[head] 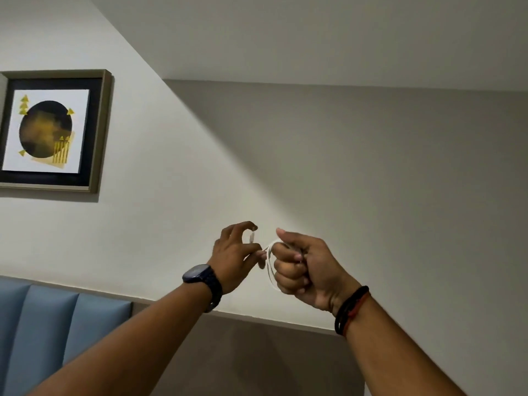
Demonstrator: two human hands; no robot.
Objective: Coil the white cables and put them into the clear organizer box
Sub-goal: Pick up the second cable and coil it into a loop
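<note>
Your two hands are raised in front of a pale wall (357,167), close together at mid-frame and nearly touching. Your right hand (307,270) is clenched into a fist, thumb on top, with several loops of the white cable (270,268) wrapped around the curled fingers; the loops show as thin white arcs on the fist's left side, running from the thumb base down past the lower knuckles. Your left hand (235,257) sits just beside it, fingers partly curled, not wide; the thumb and forefinger pinch a short free length of the same cable, whose white connector end (252,237) stands roughly upright between the fingertips. The stretch between the two hands is short and lies just beside the coil. How many turns are on the coil cannot be told; the strands blur together. A dark wristwatch (201,277) is on your left wrist, and dark and red cord bands (352,310) circle your right wrist. On the wall to the upper left hangs a framed picture (53,131) with a dark circle and yellow triangles. A blue padded panel (51,330) occupies the lower left corner, and a grey panel (257,355) runs below the wall behind your forearms.
</note>
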